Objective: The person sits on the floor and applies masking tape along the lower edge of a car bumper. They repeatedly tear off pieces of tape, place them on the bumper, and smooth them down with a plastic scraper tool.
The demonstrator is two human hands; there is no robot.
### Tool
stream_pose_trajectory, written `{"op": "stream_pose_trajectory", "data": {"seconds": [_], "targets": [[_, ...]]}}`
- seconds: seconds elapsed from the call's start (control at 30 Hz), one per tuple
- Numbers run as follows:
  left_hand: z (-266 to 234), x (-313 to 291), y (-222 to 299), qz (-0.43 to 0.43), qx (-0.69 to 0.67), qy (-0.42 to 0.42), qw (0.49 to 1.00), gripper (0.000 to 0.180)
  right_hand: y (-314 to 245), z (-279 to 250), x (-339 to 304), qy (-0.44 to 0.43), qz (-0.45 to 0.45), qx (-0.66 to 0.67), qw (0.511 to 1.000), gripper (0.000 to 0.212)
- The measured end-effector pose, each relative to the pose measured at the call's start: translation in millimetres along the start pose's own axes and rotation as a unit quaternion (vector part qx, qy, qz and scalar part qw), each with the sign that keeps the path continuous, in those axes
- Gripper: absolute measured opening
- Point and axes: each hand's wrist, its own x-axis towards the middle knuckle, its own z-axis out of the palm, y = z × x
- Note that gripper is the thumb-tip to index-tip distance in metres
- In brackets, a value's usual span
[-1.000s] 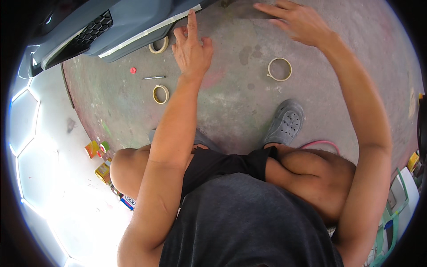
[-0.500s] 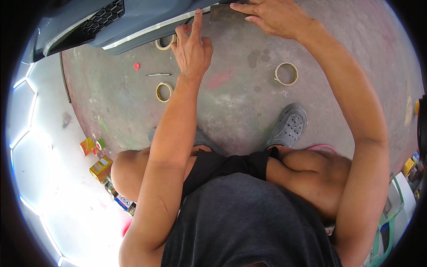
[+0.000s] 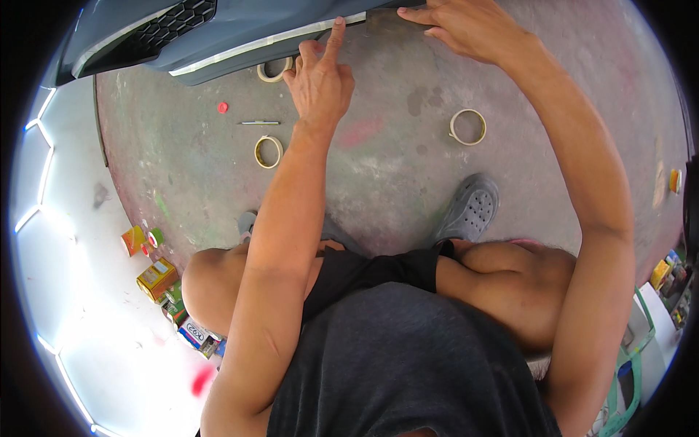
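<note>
Across the lower edge of a blue-grey car bumper (image 3: 240, 29) runs a pale strip of masking tape (image 3: 255, 45). My left hand (image 3: 320, 84) is at the strip, its index fingertip resting on the tape near the right end. The other fingers of that hand are partly bent, and nothing shows in them. To the right of the tape's end, my right hand (image 3: 470, 29) reaches in with index finger stretched out and fingers apart. Its fingertips are close to the bumper's dark lower edge; the view does not settle whether they touch it.
Masking tape rolls lie on the floor: one beneath the bumper (image 3: 275, 69), one left of my forearm (image 3: 269, 151), one at right (image 3: 467, 127). A pen (image 3: 258, 122) and red cap (image 3: 222, 108) lie nearby. Boxes (image 3: 157, 279) stand along the bright left wall.
A dark brownish rectangular piece between my hands no longer shows plainly, and the tape's right end is now visible. Both hands appear slightly further right in the view.
</note>
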Motion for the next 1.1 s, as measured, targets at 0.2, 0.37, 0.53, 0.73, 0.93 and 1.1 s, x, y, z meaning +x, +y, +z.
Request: {"op": "stream_pose_trajectory", "data": {"seconds": [0.2, 0.37, 0.53, 0.73, 0.93, 1.1], "targets": [[-4.6, 2.0, -2.2, 0.012, -0.008, 0.0, 1.0, 0.08, 53.8, 6.5, -21.8, -0.004, -0.014, 0.07, 0.997, 0.055], [8.3, 3.8, 2.9, 0.041, -0.066, 0.041, 0.996, 0.077, 60.8, 16.1, -56.4, -0.015, 0.026, -0.061, 0.998, 0.062], [13.2, 13.8, 25.3, 0.051, -0.052, 0.039, 0.997, 0.074, 71.0, 65.1, -91.9, -0.071, 0.068, -0.036, 0.995, 0.061], [11.9, 25.4, 34.6, 0.055, -0.045, 0.011, 0.997, 0.071, 118.8, 129.0, -166.5, -0.297, 0.232, 0.011, 0.926, 0.05], [14.4, 25.8, 38.7, 0.083, -0.163, 0.021, 0.983, 0.071, 110.5, 155.6, -212.8, -0.165, 0.226, 0.032, 0.96, 0.041], [39.7, -11.5, 23.3, -0.042, -0.049, 0.168, 0.984, 0.089, 82.9, 164.9, -179.1, -0.089, 0.11, 0.106, 0.984, 0.032]]}}
